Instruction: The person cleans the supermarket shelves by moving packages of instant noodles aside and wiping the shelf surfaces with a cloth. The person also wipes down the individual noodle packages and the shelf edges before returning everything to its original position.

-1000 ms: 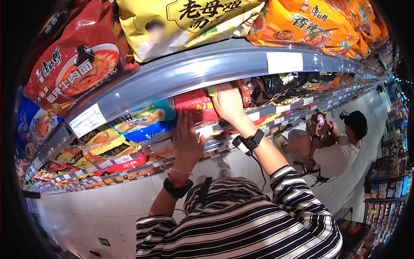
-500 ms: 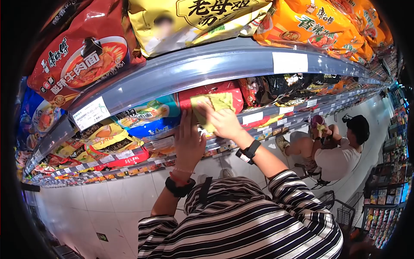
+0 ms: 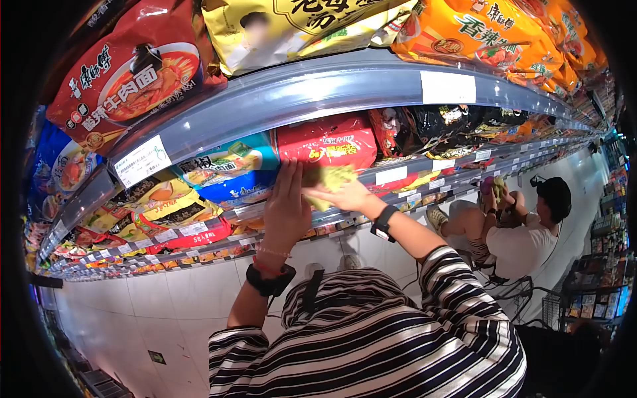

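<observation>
A yellow cloth (image 3: pixel 338 178) is under my right hand (image 3: pixel 348 196), whose fingers press it along the lower front of a red instant noodle pack (image 3: pixel 325 138). My left hand (image 3: pixel 286 211) is raised just to the left, fingers stretched out, its fingertips at the pack's lower left corner. Nothing shows in that hand. A teal and blue noodle pack (image 3: pixel 232 166) lies on the same shelf, left of my left hand. The cloth partly hides the red pack's lower edge.
Above, a shelf edge (image 3: pixel 312 89) bears large red, yellow and orange noodle bags (image 3: pixel 478 33). Lower shelves hold more packs (image 3: pixel 166 209). On the right, a seated person (image 3: pixel 524 235) holds something yellowish and purple. A wire basket cart (image 3: pixel 551 308) stands behind them.
My right hand and the cloth have moved down the red pack, uncovering its upper part. My left hand stays close to the same spot. The view has shifted slightly.
</observation>
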A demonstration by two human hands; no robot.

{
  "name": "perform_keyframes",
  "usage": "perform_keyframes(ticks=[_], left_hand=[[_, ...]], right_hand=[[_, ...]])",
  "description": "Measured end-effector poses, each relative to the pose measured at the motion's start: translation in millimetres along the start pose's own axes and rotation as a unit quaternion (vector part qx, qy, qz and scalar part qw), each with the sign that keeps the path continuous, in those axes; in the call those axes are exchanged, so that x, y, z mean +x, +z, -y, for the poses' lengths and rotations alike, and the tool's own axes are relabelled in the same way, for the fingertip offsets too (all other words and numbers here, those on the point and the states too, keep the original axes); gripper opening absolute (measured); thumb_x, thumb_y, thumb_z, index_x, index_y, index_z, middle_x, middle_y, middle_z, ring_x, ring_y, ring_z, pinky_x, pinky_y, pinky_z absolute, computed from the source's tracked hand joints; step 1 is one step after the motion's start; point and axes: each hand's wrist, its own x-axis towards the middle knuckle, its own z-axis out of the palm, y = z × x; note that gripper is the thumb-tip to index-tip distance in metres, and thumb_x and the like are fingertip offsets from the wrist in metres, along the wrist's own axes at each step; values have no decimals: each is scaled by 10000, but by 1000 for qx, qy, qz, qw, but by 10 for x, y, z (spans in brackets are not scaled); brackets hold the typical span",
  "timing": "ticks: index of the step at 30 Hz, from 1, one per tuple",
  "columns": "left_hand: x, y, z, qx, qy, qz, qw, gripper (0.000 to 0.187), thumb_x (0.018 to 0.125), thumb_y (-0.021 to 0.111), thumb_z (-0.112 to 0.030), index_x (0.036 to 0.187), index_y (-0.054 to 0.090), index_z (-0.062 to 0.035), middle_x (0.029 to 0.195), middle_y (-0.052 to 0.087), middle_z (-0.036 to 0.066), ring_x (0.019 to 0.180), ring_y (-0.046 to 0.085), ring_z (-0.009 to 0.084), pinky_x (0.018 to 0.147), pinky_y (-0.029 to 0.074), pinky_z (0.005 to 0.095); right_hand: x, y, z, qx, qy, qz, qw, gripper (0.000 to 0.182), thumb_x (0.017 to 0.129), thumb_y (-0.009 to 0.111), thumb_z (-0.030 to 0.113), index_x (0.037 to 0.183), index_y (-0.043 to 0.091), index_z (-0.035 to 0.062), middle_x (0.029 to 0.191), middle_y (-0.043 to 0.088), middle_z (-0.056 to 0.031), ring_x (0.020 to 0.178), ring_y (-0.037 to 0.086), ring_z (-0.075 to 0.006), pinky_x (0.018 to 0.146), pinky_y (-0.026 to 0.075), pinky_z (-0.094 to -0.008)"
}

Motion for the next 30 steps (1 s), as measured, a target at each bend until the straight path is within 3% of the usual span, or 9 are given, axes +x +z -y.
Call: perform_keyframes(ticks=[4,10,14,18,21,23,25,27,30], left_hand=[[-24,34,32,20,15,-13,1000,603,779,519,-44,1367,413,36,1408,426,189,1322,407,337,1038,412,426],[-27,13,8,41,27,-10,999,586,770,517,-30,1343,426,53,1381,442,202,1309,420,348,1004,438,428],[-40,43,10,41,27,-17,999,593,767,519,-22,1348,423,48,1381,441,195,1312,418,341,1013,434,427],[-50,29,15,33,25,-21,999,603,762,524,-19,1353,422,39,1385,440,184,1317,414,333,1025,427,421],[-38,33,-13,30,17,-24,999,611,762,520,-21,1361,416,34,1392,438,175,1323,410,324,1034,421,416],[-41,35,-16,28,12,-24,999,616,763,514,-23,1368,410,31,1398,434,169,1328,405,319,1040,417,413],[-45,43,-12,24,9,-23,999,623,764,506,-26,1376,402,28,1405,430,165,1334,400,314,1045,413,411],[-45,51,-5,18,5,-19,1000,624,782,511,-44,1393,393,2,1425,408,172,1345,381,322,1054,394,406],[-45,46,-11,14,-3,-13,1000,631,789,520,-54,1403,384,-10,1441,390,175,1352,370,326,1057,388,403]], right_hand=[[189,15,6,21,-17,194,981,706,893,464,244,1521,148,306,933,682,-28,808,671,-158,609,533,-340],[-398,76,-433,-19,-52,105,993,729,878,446,151,1526,144,292,907,679,3,800,657,-131,645,507,-294],[-866,-229,-671,-125,-1,192,973,744,835,482,145,1520,218,262,1101,669,34,767,613,-94,704,451,-261],[-922,-384,-567,-136,0,96,986,777,790,505,158,1517,239,230,1539,313,57,826,590,-84,750,417,-250],[-810,-111,-311,-94,1,31,995,801,781,501,118,1522,218,230,1562,263,51,805,583,-95,745,429,-258],[-550,-91,-96,-16,7,145,989,809,787,508,103,1525,201,227,1579,213,59,797,570,-112,744,445,-279],[-264,113,51,54,-44,117,991,684,796,512,123,1458,346,162,1300,556,-50,734,573,-158,761,468,-336],[-9,585,160,95,-111,-41,988,434,803,515,142,1234,537,92,1042,621,-61,792,600,-162,767,480,-363],[399,312,441,308,91,47,946,246,819,519,186,1029,582,74,1003,612,-54,871,618,-166,766,493,-378]])
